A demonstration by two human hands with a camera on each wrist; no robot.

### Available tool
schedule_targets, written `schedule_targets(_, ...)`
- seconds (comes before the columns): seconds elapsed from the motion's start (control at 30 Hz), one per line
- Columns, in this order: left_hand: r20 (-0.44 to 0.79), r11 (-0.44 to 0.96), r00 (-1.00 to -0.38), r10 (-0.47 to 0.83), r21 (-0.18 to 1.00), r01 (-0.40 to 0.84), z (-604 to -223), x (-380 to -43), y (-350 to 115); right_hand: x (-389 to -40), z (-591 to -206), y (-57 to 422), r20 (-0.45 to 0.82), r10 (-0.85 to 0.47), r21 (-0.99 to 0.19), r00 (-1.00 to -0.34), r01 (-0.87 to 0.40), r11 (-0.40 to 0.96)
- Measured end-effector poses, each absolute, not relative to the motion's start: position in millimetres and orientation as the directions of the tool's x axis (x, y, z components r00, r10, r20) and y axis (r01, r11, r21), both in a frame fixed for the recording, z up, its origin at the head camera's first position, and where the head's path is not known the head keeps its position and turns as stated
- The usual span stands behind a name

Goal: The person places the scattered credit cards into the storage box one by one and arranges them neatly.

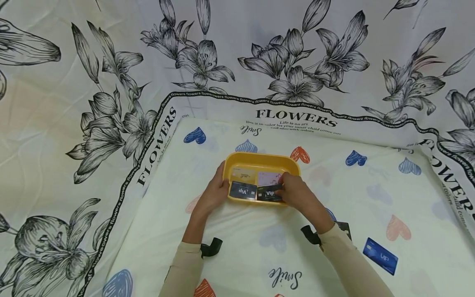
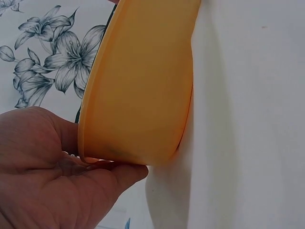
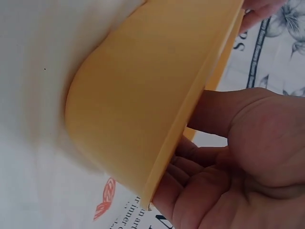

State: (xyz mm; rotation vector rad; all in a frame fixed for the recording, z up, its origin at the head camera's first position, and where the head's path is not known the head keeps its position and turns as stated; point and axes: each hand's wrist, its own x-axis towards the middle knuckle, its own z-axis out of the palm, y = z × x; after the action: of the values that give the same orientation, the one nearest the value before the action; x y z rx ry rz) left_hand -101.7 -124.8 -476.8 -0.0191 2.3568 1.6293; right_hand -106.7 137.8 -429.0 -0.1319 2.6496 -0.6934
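A yellow plastic tray (image 1: pixel 261 157) with raised walls stands on the heart-printed cloth. My left hand (image 1: pixel 213 190) grips its left end, which the left wrist view shows from outside. Inside lie a yellowish card (image 1: pixel 243 175), a pink card (image 1: pixel 268 178), a black Vip card (image 1: pixel 243 190) at lower left and another black Vip card (image 1: pixel 266 193) at lower right. My right hand (image 1: pixel 297 192) reaches over the right end and holds the lower-right card's edge with thumb and fingers. The wall hides its fingertips in the right wrist view (image 3: pixel 248 157).
A blue VIP card (image 1: pixel 380 256) lies on the cloth right of my right forearm. A dark card (image 1: pixel 345 228) is partly hidden beside that wrist. Black straps (image 1: pixel 212 247) hang at both wrists. Behind the bed-like surface stands flower-printed fabric (image 1: pixel 297 70).
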Motion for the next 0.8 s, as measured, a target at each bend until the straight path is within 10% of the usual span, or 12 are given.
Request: schedule_targets(0.8,-0.206,0.386,-0.967,0.147,0.912,-0.136,-476.9,-100.9,-124.8,-100.9,-436.3,125.2,-0.283,-0.175,-0.290,-0.943,-0.089,0.953)
